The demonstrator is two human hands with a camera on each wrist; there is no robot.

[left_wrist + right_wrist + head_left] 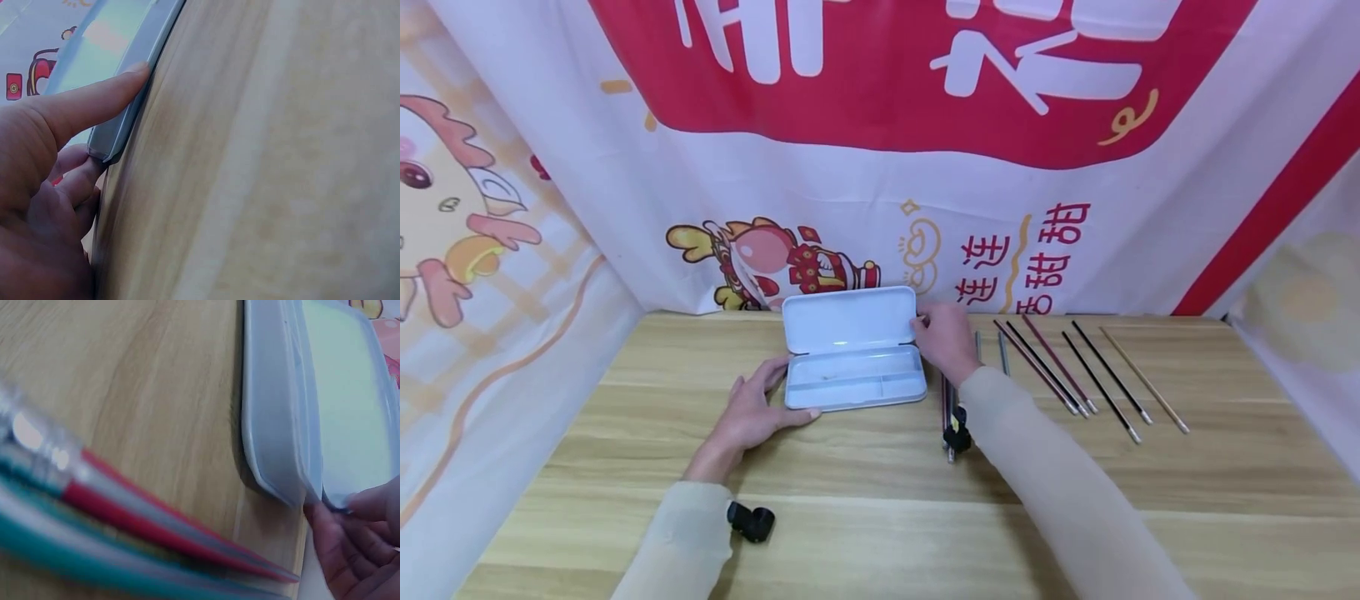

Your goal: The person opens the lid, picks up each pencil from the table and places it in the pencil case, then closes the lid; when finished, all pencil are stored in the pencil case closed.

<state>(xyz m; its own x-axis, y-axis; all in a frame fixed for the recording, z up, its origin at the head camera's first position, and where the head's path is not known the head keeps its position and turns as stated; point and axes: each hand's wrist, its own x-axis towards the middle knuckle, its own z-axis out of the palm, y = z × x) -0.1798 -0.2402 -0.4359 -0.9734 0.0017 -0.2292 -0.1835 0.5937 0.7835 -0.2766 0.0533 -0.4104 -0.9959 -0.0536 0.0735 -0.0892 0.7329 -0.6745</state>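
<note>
Pale blue case [850, 406], lid [850, 321] raised, on the wooden table [850, 533]. I read its long axis left to right, spanning both hands, each touching. Left hand [754, 414] grips the left end, thumb along the front edge; right hand [946, 339] pinches the lid's right edge. Pencils [1101, 387] lie rightward.

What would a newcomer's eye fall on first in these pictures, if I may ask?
Probably the big red panel with white lettering behind the table. Next, the open, pale blue case near the table's far edge, the left hand gripping its left end, the right hand at its lid. Pencils lie spread to the right.
</note>
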